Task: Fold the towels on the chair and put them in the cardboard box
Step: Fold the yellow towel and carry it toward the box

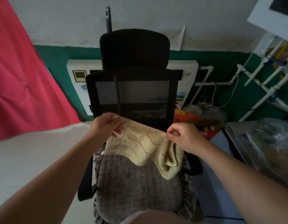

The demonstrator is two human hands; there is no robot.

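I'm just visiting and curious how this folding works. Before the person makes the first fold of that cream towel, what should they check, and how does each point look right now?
1. Left hand pinches a top corner of the cream towel: ok.
2. Right hand pinches the other top corner: ok.
3. Top edge taut: ok.
4. Towel hangs flat: not ok, bunched under the right hand.
5. Towel clear of the grey seat cushion: not ok, its lower end rests there.
6. Cardboard box ready: cannot tell.

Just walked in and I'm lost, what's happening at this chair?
A person is holding up a cream patterned towel by its top edge, left hand and right hand each pinching a corner. It hangs unfolded, its lower end bunched on the grey quilted cushion of the black mesh office chair.
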